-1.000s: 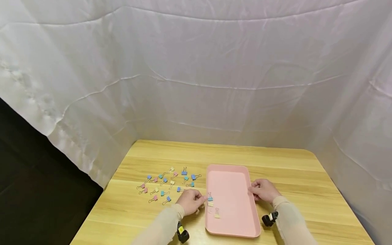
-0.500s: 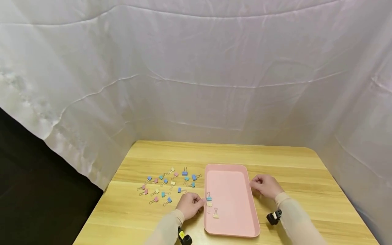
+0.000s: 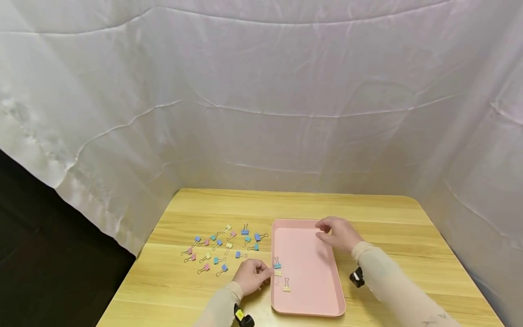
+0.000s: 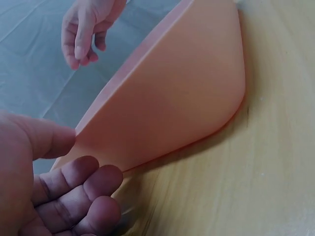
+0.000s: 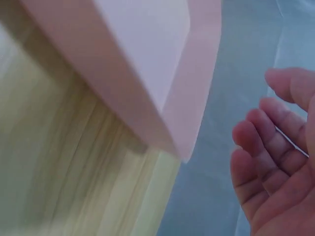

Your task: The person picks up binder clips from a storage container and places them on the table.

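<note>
My left hand [image 3: 252,276] rests beside the left rim of a shallow pink tray [image 3: 312,281]. In the left wrist view its thumb [image 4: 56,141] overlaps the tray's rim, while the other fingers curl loosely outside the wall. My right hand [image 3: 339,234] hovers over the tray's far right part, fingers relaxed and apart, holding nothing; the right wrist view shows it off the rim. Inside the tray near its left wall lie a teal binder clip [image 3: 278,265], a yellow binder clip [image 3: 287,289] and another small yellow one [image 3: 278,273].
Several binder clips in blue, teal, pink and yellow lie scattered left of the tray, among them a blue clip [image 3: 244,232] and a pink clip [image 3: 205,267]. The wooden table [image 3: 380,222] is backed by a pale hanging cloth [image 3: 261,136].
My right hand has left the tray's right edge, first drawing slightly outward, then moving up and left over the far right part. My left hand stays by the left rim.
</note>
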Action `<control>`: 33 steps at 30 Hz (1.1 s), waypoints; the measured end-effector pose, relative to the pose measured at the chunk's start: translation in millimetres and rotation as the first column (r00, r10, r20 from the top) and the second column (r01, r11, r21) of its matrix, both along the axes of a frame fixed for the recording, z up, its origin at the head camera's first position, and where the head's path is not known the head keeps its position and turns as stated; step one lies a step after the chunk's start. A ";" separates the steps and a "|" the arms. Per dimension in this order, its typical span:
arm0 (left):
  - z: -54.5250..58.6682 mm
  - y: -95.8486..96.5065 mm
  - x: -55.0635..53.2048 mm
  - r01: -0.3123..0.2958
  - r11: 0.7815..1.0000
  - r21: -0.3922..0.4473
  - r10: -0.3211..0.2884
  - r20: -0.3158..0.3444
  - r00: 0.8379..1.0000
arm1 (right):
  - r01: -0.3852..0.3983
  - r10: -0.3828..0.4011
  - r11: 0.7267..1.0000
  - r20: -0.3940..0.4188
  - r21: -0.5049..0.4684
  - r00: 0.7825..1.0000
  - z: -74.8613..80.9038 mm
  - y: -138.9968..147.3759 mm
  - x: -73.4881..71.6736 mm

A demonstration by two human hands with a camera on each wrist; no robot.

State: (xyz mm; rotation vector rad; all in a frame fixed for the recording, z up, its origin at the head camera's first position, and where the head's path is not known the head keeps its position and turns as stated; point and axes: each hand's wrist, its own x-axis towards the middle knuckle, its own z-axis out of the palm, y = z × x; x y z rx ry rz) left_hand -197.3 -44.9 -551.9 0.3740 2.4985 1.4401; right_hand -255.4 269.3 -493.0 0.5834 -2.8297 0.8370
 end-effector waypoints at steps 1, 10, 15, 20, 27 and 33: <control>0.1 -0.3 0.6 0.004 1.000 0.014 -0.004 0.006 1.000 | -0.020 0.020 1.000 0.022 0.009 1.000 -0.1 -5.4 -1.0; -1.9 -1.8 3.2 -0.004 0.999 0.039 0.002 0.048 0.999 | -0.123 0.109 0.988 0.141 0.098 0.984 0.0 -53.6 -4.0; -4.4 -1.7 1.8 -0.014 0.998 0.054 0.011 0.046 0.999 | -0.175 0.148 0.974 0.184 0.143 0.972 -8.4 -79.0 -1.3; -6.9 -1.3 0.1 -0.019 0.998 0.059 0.016 0.038 0.999 | -0.200 0.156 0.960 0.218 0.197 0.963 -21.9 -97.1 3.3; -7.2 -1.3 1.4 -0.002 0.999 0.051 0.002 0.000 1.000 | -0.214 0.165 0.950 0.217 0.228 0.962 -37.3 -116.1 9.1; -6.0 -2.0 2.1 -0.001 0.999 0.045 0.002 -0.010 1.000 | -0.178 0.133 0.948 0.180 0.265 0.975 -40.6 -130.0 10.9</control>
